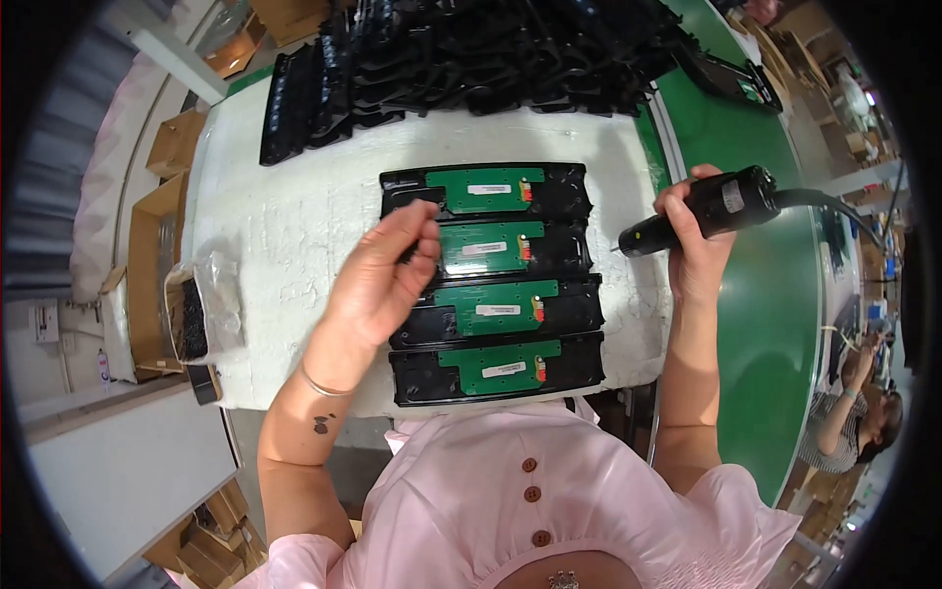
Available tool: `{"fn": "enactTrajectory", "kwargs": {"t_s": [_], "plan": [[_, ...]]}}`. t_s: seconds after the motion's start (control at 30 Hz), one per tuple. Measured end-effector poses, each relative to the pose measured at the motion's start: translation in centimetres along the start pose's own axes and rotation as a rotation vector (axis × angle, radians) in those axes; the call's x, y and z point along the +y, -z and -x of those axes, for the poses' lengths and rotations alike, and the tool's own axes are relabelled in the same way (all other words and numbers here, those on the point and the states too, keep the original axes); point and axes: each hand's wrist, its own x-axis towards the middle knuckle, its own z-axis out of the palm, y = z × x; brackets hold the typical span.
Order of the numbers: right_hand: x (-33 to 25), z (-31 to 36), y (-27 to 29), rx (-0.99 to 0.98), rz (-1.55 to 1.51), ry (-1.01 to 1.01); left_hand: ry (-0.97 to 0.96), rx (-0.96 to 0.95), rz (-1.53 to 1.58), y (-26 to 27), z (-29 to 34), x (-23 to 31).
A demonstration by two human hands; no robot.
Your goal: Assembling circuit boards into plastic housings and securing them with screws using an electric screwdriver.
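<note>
Several black plastic panels lie in a column on the white padded table top [285,216], each carrying a green circuit board [497,368] with a white label and a small red-and-yellow part. My left hand [385,270] is over the left ends of the middle panels, its fingers curled together; what they hold, if anything, is hidden. In my right hand [702,231] is a black electric screwdriver [731,201], raised to the right of the panels. Its bit points left, apart from the boards, and a cable runs off its back end.
A large heap of black plastic parts [471,64] covers the far side. At the left edge stands a box of small dark pieces [188,314] with clear plastic around it. A green surface [756,324] extends on the right, where another person [849,427] sits farther off.
</note>
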Motion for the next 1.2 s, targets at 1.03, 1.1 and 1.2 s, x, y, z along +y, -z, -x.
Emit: {"fn": "enactTrajectory", "kwargs": {"t_s": [1.03,1.1,1.2], "plan": [[-7.7,0.2,-9.4,-0.253,-0.502,0.240,0.070,-0.200,0.142,-1.3,-3.7,-4.0],[-7.4,0.1,-9.7,-0.259,-0.518,0.230,0.067,-0.196,0.161,-1.1,-3.7,-3.8],[-6.9,0.2,-10.4,-0.239,-0.549,0.257,0.047,-0.243,0.174,-0.7,-3.6,-3.4]]}}
